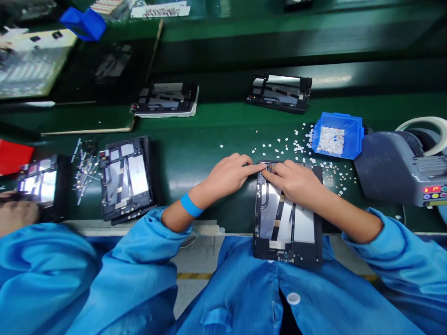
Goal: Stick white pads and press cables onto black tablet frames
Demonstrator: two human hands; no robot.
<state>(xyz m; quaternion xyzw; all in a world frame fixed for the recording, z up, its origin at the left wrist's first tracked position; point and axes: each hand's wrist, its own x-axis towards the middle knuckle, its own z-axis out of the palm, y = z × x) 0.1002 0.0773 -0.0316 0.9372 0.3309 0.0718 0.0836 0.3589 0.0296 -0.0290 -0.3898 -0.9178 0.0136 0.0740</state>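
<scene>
Blue smock sleeves (115, 284) fill the foreground as a worker bends over an opened tablet chassis (287, 218), which lies lengthwise at the near edge of the green bench (195, 153) and overhangs it toward the body. Both hands meet at the far end of the chassis: the left hand (226, 176), a blue wristband (190, 205) at its wrist, has its fingers curled and forefinger pressed to the top edge, while the right hand (296, 181) pinches there with fingertips drawn together; what it grips is too small to tell. Just beyond, small white pieces (279, 144) lie scattered beside a blue bin (337, 135) of the same. A grey tape dispenser (401, 170) sits at the right. To the left lies another open chassis (126, 179), and a co-worker's hand (17, 216) rests near a third.
</scene>
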